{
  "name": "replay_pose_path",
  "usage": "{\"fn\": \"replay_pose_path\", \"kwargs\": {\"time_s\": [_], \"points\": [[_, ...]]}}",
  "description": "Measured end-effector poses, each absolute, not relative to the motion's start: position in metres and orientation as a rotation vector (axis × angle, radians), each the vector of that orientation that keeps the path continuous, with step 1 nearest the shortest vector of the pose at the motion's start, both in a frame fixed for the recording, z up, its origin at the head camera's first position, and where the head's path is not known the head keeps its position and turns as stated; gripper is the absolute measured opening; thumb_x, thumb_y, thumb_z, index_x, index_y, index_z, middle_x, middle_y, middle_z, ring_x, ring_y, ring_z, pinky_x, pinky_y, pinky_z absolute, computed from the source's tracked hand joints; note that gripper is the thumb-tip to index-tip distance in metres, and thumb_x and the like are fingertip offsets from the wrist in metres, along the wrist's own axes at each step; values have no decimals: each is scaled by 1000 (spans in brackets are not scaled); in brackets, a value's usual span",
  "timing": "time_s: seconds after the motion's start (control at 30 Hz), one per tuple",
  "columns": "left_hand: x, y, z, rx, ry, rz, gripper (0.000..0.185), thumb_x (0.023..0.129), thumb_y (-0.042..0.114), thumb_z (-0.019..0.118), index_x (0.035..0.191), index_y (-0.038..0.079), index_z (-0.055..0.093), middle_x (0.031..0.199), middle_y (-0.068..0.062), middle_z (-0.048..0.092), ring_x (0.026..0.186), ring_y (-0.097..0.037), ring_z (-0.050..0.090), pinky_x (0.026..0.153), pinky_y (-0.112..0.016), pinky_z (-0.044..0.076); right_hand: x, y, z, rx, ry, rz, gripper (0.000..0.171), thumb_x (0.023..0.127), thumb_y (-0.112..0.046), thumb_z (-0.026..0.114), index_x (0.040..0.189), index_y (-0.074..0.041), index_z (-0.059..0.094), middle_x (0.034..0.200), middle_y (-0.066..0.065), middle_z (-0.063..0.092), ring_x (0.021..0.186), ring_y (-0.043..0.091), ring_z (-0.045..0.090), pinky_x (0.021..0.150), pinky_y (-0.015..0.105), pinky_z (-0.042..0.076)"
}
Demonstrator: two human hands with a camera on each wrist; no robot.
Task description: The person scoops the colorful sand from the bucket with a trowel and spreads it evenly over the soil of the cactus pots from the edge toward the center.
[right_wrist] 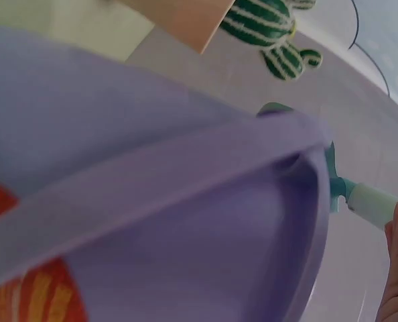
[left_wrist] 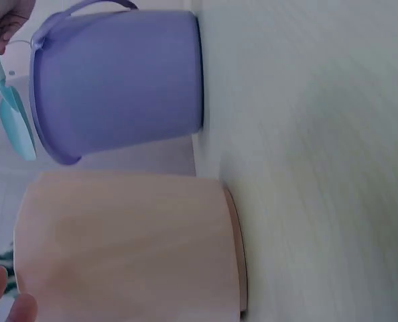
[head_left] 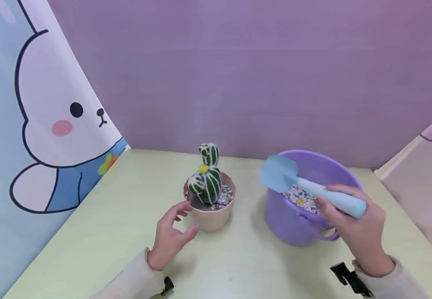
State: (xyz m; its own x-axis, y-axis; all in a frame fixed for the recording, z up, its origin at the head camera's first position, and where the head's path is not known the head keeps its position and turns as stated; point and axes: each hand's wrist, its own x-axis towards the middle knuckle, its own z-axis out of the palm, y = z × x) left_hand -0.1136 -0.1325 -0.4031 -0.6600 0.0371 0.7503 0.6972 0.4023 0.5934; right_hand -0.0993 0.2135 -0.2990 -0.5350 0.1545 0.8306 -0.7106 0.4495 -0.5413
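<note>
Head view: right hand [head_left: 358, 232] grips the scoop [head_left: 309, 187] over the bucket [head_left: 298, 224]; left hand [head_left: 169, 234] is relaxed, fingertips touching the pot [head_left: 212, 216].

Left wrist: pot [left_wrist: 125, 248] beside a fingertip.

Right wrist: scoop handle [right_wrist: 376, 204] against fingers.

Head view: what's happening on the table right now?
A person's right hand holds a blue scoop over a purple bucket of coloured pebbles. The left hand rests open against a pink pot holding a toy cactus. Some pebbles already lie in the pot beside the cactus.
</note>
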Motion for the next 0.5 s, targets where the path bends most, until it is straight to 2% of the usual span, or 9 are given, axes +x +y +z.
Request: {"fn": "replay_pose_path", "kwargs": {"time_s": [0.3, 0.5], "points": [[-108, -111, -399, -782, -2007, -1358, 55, 63, 5, 79, 114, -5, 59, 97, -15, 65, 81, -26, 59, 64, -31, 49, -95, 240, -302, 396, -1782, 1254, 29, 67, 9, 76, 92, -6, 74, 85, -17, 70, 74, -5, 63, 65, 5, 46], [-112, -89, -395, -907, -1988, -1417, 58, 64, 4, 80, 116, -6, 57, 96, -17, 64, 82, -26, 59, 69, -31, 51, -95, 257, -303, 368, -1781, 1272, 32, 64, 15, 72, 91, -3, 75, 86, -16, 70, 72, -6, 62, 62, 4, 45]]}}
